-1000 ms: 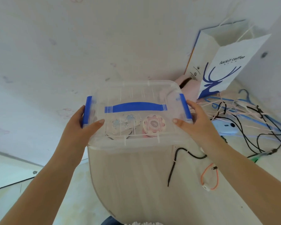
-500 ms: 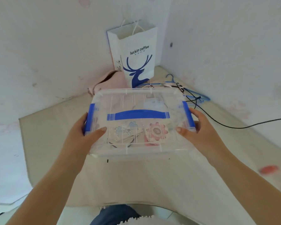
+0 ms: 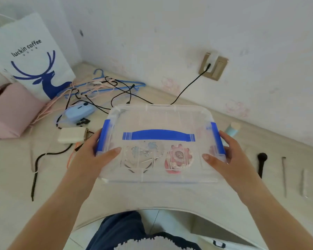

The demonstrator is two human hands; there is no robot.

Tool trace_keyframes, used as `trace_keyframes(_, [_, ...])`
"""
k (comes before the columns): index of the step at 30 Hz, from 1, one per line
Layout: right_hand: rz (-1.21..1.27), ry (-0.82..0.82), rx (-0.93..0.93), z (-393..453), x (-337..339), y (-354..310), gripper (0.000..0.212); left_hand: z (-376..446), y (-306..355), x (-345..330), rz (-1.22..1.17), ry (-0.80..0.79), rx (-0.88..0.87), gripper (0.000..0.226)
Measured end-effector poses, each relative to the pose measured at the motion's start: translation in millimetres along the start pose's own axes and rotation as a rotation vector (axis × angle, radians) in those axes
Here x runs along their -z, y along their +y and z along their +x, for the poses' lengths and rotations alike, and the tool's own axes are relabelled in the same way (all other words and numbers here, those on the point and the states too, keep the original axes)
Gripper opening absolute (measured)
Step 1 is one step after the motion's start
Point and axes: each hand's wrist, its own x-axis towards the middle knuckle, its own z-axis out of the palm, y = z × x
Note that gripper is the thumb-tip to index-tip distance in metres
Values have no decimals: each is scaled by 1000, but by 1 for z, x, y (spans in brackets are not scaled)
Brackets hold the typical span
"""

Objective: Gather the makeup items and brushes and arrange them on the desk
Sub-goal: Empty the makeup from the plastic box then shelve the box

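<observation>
The clear storage box (image 3: pixel 159 141) is being held over the desk (image 3: pixel 152 195), near its front edge, by both ends. The left hand (image 3: pixel 90 157) is being curled round the left blue latch (image 3: pixel 102 138), thumb lying on the lid; the right hand (image 3: pixel 228 159) is being wrapped the same way round the right blue latch (image 3: pixel 217 139). Little is being carried inside, only two round compacts (image 3: pixel 161 157), so the box is probably light. Its rigid, smooth plastic is likely being kept steadiest at the latches. A black brush (image 3: pixel 261 164) and thin sticks (image 3: pixel 284 175) are already lying at the right.
</observation>
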Motion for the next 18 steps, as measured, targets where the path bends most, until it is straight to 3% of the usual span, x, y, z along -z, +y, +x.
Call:
trace_keyframes(4, [4, 113, -60, -19, 23, 19, 65, 1, 4, -34, 42, -67, -29, 58])
trace_keyframes(18, [49, 487, -212, -83, 44, 44, 63, 27, 12, -90, 55, -536, -66, 50])
